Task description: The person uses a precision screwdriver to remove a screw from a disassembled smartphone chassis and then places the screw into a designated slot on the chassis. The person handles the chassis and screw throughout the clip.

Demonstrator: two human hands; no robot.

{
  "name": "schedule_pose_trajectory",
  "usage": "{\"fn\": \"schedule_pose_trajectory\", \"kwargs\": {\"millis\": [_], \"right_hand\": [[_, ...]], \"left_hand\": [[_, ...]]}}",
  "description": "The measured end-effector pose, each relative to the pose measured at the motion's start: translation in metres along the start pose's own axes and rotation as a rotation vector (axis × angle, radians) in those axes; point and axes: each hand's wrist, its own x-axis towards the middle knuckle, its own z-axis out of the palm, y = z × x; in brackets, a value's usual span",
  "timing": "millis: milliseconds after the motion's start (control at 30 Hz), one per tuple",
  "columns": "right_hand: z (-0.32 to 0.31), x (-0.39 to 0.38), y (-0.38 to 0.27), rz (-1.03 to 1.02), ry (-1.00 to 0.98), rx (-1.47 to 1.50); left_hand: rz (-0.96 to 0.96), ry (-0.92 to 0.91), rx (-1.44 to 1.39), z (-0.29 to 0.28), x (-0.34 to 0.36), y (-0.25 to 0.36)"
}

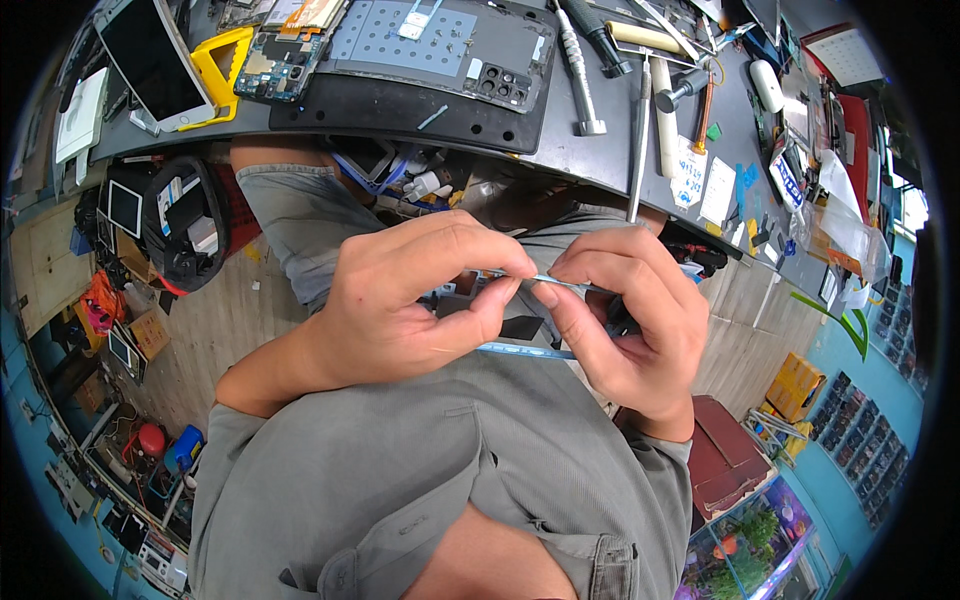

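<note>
Over my lap, both hands pinch a thin bluish strip between thumb and forefinger, the fingertips nearly meeting. My left hand grips it from the left, and my right hand from the right. Lower down, a light blue edge spans the gap between the hands; whether it belongs to the same piece I cannot tell. On the desk beyond lies a phone panel with several camera rings, resting on a black mat. A small bluish sliver lies on that mat.
At the desk's left are a white-framed tablet, a yellow bracket and a circuit board. Screwdrivers and a hammer-like tool lie to the right. A black-lined bin stands on the floor at left.
</note>
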Motion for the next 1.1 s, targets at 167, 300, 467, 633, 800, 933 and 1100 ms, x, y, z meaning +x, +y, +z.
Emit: {"fn": "schedule_pose_trajectory", "kwargs": {"millis": [167,300,467,633,800,933,1100], "right_hand": [[0.0015,0.0008,-0.0006,0.002,0.006,-0.017],[0.0025,0.0001,-0.001,0.02,0.004,-0.01],[0.0035,-0.0013,0.0001,0.021,0.013,-0.006],[0.0022,-0.0008,-0.0003,0.019,0.006,-0.003],[0.0018,-0.001,0.0001,0.021,0.006,0.006],[0.0016,-0.0011,0.0012,0.016,0.011,0.028],[0.0002,-0.0009,0.001,0.011,-0.007,0.023]], "left_hand": [[0.008,-0.03,0.023,-0.0025,0.0001,0.0008],[-0.013,-0.033,0.018,-0.0023,-0.0009,0.0014],[-0.035,-0.028,-0.009,-0.0019,-0.0018,0.0025],[-0.047,-0.033,-0.035,-0.0022,-0.0035,0.0013],[-0.044,-0.038,-0.042,-0.0032,-0.0032,0.0014],[-0.074,-0.04,-0.082,-0.0044,-0.0024,0.003],[-0.115,-0.062,-0.169,-0.0063,-0.0048,0.0005]]}}
